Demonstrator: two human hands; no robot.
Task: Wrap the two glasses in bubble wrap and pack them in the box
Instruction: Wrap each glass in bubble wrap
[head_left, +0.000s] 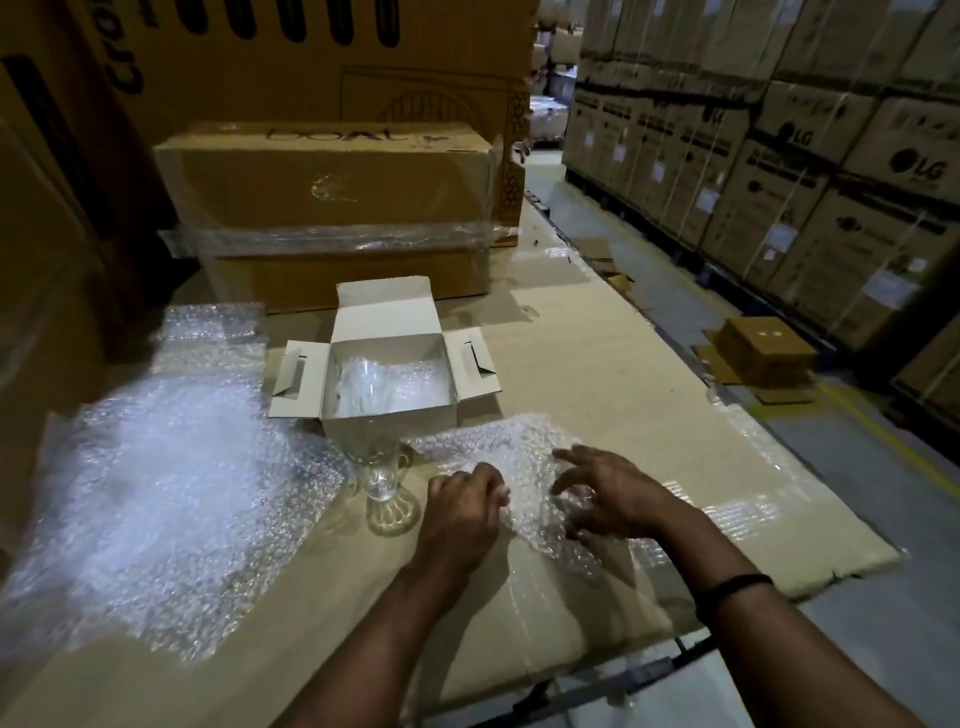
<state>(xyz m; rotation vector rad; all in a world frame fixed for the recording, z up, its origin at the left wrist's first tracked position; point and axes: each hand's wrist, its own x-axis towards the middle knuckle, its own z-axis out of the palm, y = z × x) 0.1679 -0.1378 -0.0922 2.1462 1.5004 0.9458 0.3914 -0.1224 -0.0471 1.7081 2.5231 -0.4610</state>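
A small white box (306, 382) stands open on the cardboard-covered table, and a bubble-wrapped bundle (387, 387) lies inside it. Just in front of the box stands a bare clear footed glass (387, 480) with a handle, upright. To its right a sheet of bubble wrap (498, 441) lies flat. My left hand (462, 512) pinches the near left edge of that sheet. My right hand (605, 491) rests on the sheet with its fingers spread.
A big pile of bubble wrap (171, 483) covers the table's left side. A large taped carton (332, 208) stands behind the box, with taller cartons behind it. The table edge runs along the right; beyond it an aisle, a small carton (763, 353) on the floor, and stacked cartons (810, 156).
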